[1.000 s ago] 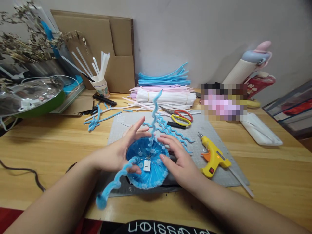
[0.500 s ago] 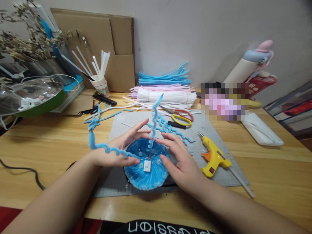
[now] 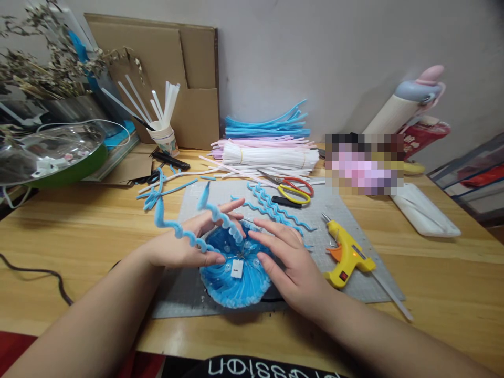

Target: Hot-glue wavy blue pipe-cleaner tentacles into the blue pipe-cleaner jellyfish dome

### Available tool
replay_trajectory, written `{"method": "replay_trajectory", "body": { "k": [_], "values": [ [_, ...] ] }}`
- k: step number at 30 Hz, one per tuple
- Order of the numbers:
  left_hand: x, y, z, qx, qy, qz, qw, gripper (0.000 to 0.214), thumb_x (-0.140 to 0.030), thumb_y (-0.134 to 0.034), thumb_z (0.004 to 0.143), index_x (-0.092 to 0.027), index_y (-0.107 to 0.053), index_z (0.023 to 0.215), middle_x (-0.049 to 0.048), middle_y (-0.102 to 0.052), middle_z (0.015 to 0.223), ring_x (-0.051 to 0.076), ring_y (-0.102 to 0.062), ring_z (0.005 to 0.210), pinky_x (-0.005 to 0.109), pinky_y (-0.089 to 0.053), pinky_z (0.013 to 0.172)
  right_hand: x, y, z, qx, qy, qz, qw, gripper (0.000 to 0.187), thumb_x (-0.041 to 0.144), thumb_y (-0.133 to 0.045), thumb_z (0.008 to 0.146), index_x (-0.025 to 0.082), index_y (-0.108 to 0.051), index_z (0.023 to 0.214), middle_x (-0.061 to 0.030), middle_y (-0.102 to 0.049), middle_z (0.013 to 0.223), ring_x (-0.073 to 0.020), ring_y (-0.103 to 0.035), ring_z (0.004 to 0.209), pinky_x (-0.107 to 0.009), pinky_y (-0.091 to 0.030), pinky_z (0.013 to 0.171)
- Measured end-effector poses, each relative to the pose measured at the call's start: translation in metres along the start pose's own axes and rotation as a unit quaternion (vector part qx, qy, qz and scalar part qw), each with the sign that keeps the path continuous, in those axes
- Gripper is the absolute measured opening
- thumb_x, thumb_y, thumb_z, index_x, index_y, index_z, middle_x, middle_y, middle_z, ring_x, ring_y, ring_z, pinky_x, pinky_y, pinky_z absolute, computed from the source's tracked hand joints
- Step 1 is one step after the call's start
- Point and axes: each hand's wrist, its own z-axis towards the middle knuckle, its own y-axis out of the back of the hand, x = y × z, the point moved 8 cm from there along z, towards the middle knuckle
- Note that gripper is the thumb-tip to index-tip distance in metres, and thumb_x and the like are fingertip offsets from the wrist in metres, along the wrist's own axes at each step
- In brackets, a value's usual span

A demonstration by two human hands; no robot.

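Observation:
A round blue ruffled bowl-shaped piece [image 3: 235, 273] with a small white tag in its middle lies on a grey cutting mat [image 3: 356, 286]. My left hand [image 3: 185, 244] rests on its left rim, fingers stretched out. Two curly light-blue pipe cleaners [image 3: 179, 229] rise from the middle and lean over that hand. My right hand [image 3: 291, 262] lies flat on the right rim, fingers spread. Several wavy blue pipe cleaners [image 3: 275, 207] lie on the mat just behind.
A yellow glue gun [image 3: 346, 254] sits right of my right hand. Scissors [image 3: 293, 190] lie behind it. Bundles of white, pink and blue pipe cleaners [image 3: 268, 144] are stacked at the back, beside a cup of glue sticks [image 3: 164, 134], cardboard and a green-rimmed pan [image 3: 59, 157].
The upright curly pipe cleaner has bent down to the left over my left hand. The other curl, first hanging toward me, swung up and left. Both hands stayed on the bowl's rim.

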Motion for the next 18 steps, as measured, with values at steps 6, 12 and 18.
{"method": "replay_trajectory", "body": {
  "k": [6,12,18],
  "values": [
    [0.0033,0.0027,0.0,-0.01,0.012,-0.003,1.0,0.091,-0.026,-0.073,0.079,-0.031,-0.021,0.154,0.0091,-0.058,0.13,0.031,-0.045,0.134,0.05,-0.033,0.114,0.0015,-0.0048,-0.001,0.041,0.001,-0.047,0.998,0.034,0.03,-0.04,0.101,0.027,-0.052,0.132,-0.0065,-0.054,0.145,-0.0254,-0.046,0.135,-0.063,-0.02,0.111],
    [0.0013,0.0049,0.0013,-0.02,-0.004,0.015,1.0,0.091,-0.024,-0.072,0.08,-0.029,-0.02,0.154,0.0121,-0.055,0.136,0.033,-0.04,0.138,0.051,-0.036,0.112,-0.0046,-0.0087,-0.0012,0.061,-0.035,-0.057,0.996,0.039,0.036,-0.037,0.101,0.027,-0.046,0.138,-0.0083,-0.047,0.151,-0.0266,-0.041,0.139,-0.066,-0.019,0.111],
    [0.0058,0.0071,-0.0001,-0.038,0.016,0.007,0.999,0.09,-0.029,-0.074,0.079,-0.032,-0.022,0.153,0.0122,-0.044,0.148,0.034,-0.041,0.136,0.05,-0.035,0.113,-0.0064,-0.0104,-0.0008,0.069,-0.047,-0.058,0.995,0.045,0.039,-0.039,0.099,0.027,-0.04,0.142,-0.0102,-0.045,0.152,-0.0281,-0.039,0.141,-0.067,-0.017,0.113]
  ]
}}
